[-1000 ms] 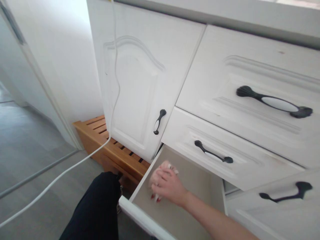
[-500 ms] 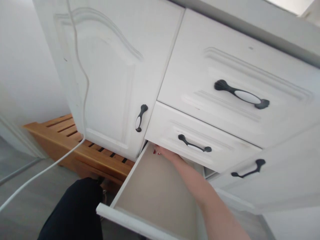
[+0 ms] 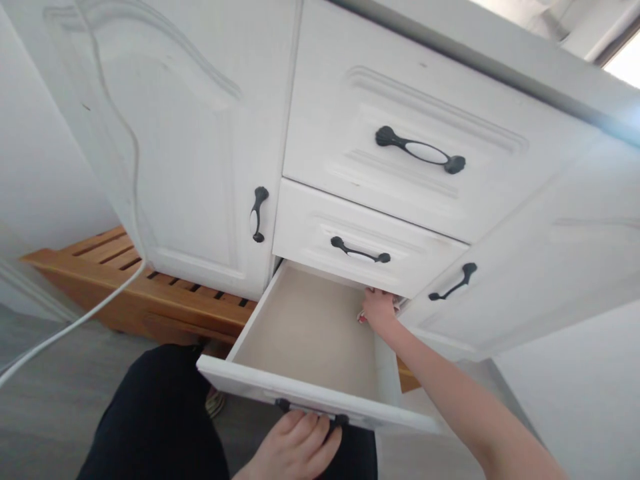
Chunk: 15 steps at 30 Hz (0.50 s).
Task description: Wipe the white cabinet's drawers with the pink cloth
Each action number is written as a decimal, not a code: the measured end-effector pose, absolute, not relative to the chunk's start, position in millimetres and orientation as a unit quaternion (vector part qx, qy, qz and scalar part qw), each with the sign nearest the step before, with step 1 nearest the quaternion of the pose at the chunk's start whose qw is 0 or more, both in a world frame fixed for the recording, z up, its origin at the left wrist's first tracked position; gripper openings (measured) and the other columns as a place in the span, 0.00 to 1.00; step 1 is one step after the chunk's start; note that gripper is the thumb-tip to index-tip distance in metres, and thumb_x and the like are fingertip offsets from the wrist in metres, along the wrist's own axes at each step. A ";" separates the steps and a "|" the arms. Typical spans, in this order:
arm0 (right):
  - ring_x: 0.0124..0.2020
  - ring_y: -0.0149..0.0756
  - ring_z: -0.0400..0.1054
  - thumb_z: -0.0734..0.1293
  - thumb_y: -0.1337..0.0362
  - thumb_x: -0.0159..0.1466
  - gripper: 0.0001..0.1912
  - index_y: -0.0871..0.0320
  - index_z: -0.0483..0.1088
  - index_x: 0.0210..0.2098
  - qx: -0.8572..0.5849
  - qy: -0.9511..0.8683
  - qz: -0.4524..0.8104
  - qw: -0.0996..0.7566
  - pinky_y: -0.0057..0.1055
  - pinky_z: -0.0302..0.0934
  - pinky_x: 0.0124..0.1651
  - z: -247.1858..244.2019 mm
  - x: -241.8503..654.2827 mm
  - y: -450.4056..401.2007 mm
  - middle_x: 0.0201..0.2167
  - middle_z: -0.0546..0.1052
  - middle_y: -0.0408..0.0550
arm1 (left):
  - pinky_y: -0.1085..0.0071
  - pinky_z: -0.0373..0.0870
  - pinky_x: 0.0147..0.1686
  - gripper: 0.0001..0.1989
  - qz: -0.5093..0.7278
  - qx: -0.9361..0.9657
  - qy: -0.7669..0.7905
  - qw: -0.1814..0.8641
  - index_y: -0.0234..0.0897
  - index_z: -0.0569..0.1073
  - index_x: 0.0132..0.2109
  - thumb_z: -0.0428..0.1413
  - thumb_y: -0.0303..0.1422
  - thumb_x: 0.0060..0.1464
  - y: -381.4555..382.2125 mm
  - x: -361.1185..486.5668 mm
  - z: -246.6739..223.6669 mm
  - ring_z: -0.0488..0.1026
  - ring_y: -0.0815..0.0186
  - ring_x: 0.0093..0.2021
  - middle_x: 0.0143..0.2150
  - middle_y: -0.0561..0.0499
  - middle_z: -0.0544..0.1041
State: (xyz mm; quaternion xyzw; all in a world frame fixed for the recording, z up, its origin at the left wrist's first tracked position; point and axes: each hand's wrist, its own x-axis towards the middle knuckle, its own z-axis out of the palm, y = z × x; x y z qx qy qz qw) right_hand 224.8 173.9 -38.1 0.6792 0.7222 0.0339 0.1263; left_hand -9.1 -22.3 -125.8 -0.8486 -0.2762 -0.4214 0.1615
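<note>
My left hand [image 3: 297, 443] has its fingers wrapped over the handle [image 3: 313, 410] on the front of the pulled-out bottom drawer [image 3: 305, 380]. My right hand [image 3: 379, 307] reaches inside, at the drawer's back right corner near its right wall. Its fingers are curled around a crumpled white and red piece [image 3: 362, 317], which looks like a cloth. Most of that piece is hidden under the hand. The beige drawer bottom [image 3: 320, 320] shows beside the hand.
Just above the open drawer are a shut small drawer [image 3: 400, 267] and a shut larger drawer [image 3: 380, 100]. Cabinet doors with dark handles flank them. A white cable [image 3: 90, 307] hangs at left, over a slatted wooden bench [image 3: 175, 310]. My dark-clothed knee [image 3: 155, 413] is beside the drawer.
My right hand has moved from the drawer's back left corner to its back right. My left hand has come into view on the drawer handle. The camera view has shifted.
</note>
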 end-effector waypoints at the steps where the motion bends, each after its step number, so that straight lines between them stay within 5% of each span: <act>1: 0.57 0.65 0.65 0.61 0.74 0.62 0.15 0.62 0.80 0.37 0.670 0.726 0.038 0.150 0.62 0.63 0.50 -35.4 221.2 161.5 0.49 0.77 0.67 | 0.68 0.60 0.50 0.15 -0.421 -0.849 -0.275 0.164 0.45 0.79 0.47 0.48 0.28 0.66 -23.4 -10.3 -125.1 0.71 0.69 0.41 0.41 0.56 0.79; 8: 0.42 0.48 0.73 0.64 0.62 0.63 0.11 0.56 0.79 0.36 0.570 0.780 -0.100 0.240 0.37 0.62 0.37 3.3 226.4 57.4 0.42 0.78 0.59 | 0.70 0.59 0.53 0.11 -0.429 -0.838 -0.293 0.165 0.46 0.78 0.47 0.53 0.28 0.64 -28.1 -1.9 -134.1 0.71 0.70 0.42 0.42 0.56 0.79; 15: 0.37 0.40 0.74 0.64 0.69 0.52 0.15 0.52 0.77 0.37 0.578 0.758 -0.253 0.167 0.30 0.59 0.35 6.3 233.6 76.2 0.38 0.80 0.46 | 0.72 0.62 0.47 0.13 -0.496 -0.795 -0.286 0.200 0.48 0.80 0.40 0.51 0.28 0.66 -19.6 11.6 -143.5 0.71 0.73 0.36 0.36 0.59 0.79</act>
